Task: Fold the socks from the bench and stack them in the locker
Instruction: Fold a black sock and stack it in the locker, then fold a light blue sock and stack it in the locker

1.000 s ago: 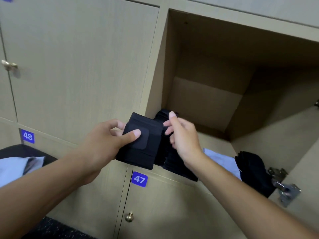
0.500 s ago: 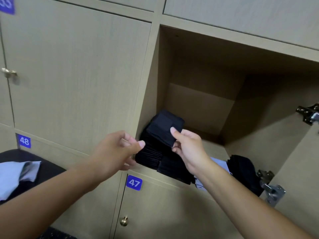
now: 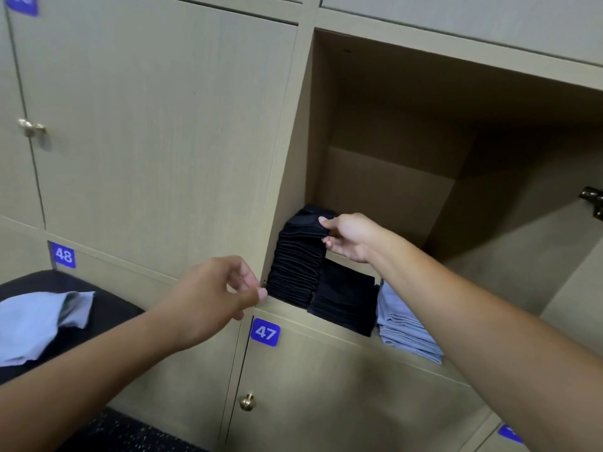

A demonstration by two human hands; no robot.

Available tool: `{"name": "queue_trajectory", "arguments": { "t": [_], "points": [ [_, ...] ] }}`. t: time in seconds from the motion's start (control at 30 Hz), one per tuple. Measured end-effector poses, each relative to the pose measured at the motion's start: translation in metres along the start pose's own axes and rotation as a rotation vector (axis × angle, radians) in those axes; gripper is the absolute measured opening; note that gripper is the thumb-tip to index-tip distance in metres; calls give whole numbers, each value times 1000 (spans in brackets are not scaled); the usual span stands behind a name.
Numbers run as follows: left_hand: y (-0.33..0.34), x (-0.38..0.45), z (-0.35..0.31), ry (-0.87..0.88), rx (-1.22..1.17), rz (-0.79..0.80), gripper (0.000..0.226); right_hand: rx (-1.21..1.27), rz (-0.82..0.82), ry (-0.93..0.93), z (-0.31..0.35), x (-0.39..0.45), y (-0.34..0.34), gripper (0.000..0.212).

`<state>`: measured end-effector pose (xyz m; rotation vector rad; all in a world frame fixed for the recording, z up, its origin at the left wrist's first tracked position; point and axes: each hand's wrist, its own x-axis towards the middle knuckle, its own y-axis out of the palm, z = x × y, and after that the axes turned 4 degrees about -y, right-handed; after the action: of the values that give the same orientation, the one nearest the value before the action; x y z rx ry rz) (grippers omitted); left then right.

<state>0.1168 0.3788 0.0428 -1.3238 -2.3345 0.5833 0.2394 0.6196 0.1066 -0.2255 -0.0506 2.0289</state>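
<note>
The open locker [image 3: 391, 190] holds a tall stack of folded black socks [image 3: 297, 265] against its left wall. A lower black stack [image 3: 346, 298] sits beside it, and a pile of folded light blue socks [image 3: 401, 327] lies to the right. My right hand [image 3: 349, 236] pinches the folded black sock [image 3: 306, 223] that lies on top of the tall stack. My left hand [image 3: 215, 298] hovers in front of the locker's lower left corner, fingers loosely curled, holding nothing.
A dark bench [image 3: 65, 308] at the lower left carries loose light blue socks [image 3: 36, 321]. Closed locker doors surround the open one, numbered 48 [image 3: 63, 255] and 47 [image 3: 265, 332]. The open door with a metal hinge [image 3: 592, 199] stands at the right.
My left hand let go of the folded black sock and drew back. My right hand carried the sock into the locker and onto the top of the tall black stack.
</note>
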Motion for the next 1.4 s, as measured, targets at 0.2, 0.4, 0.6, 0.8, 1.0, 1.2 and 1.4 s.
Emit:
{"name": "queue_trajectory", "arguments": {
  "t": [0.2,0.4,0.6,0.8,1.0,1.2,1.4],
  "points": [
    [-7,1,15,-33,35,-2,17,-440,-103,-196,-14,8,-3,26],
    [-14,9,35,-77,49,-40,18,-650,-227,-339,-25,16,-4,55],
    [-33,12,56,-106,111,-45,19,-435,-318,-602,-39,-35,15,16],
    [-62,5,81,-150,225,-80,20,-334,-72,-745,-75,-112,48,35],
    [-109,-6,129,-252,359,-110,18,-598,298,-800,-97,-143,84,21],
    [-139,-17,167,-354,523,-179,39,-765,610,-692,-122,-134,111,19],
    [-151,-23,205,-540,697,-57,79,-828,732,-633,-136,-119,139,25]
  ]
}}
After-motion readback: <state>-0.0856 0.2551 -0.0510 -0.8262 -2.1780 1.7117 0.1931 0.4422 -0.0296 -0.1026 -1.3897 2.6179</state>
